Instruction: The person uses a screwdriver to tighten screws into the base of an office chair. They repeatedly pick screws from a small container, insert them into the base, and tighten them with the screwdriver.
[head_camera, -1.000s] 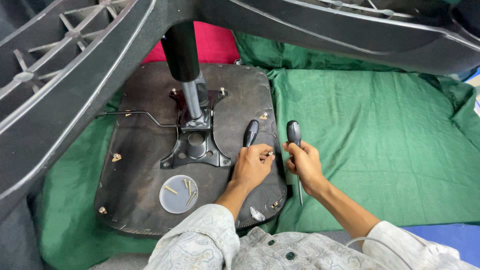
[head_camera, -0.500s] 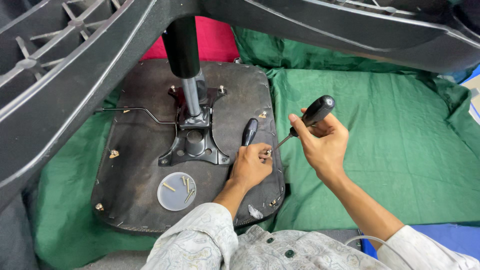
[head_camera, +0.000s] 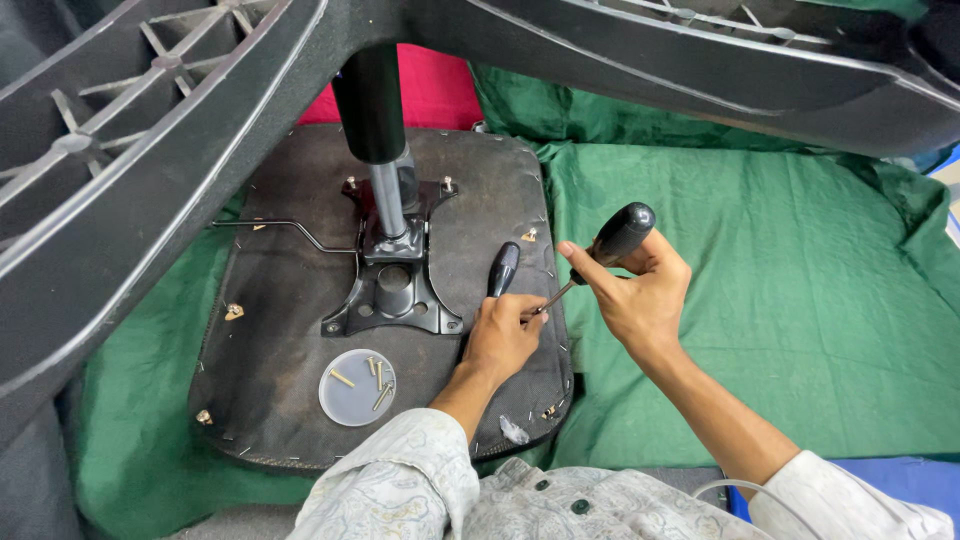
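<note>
Screwdriver (head_camera: 600, 255) in the head view slants from upper right down to lower left: its black handle sits in the right hand (head_camera: 632, 290), fingers curled shut around it, and its thin shaft runs down toward the left hand (head_camera: 503, 333). That hand rests on the right side of the upturned seat base (head_camera: 280, 400), closed over the lower end of a second black tool handle (head_camera: 503, 268) that pokes upward past the knuckles. The shaft tip meets the left fingers, so the left hand is nearer the work point, just right of the black metal mounting plate (head_camera: 395, 290) and gas-lift column (head_camera: 375, 130). A clear round lid (head_camera: 357, 387) holding brass screws lies near the seat's front edge. Green cloth (head_camera: 760, 330) covers the surface beneath; dark chair-base spokes (head_camera: 130, 200) arch overhead.
</note>
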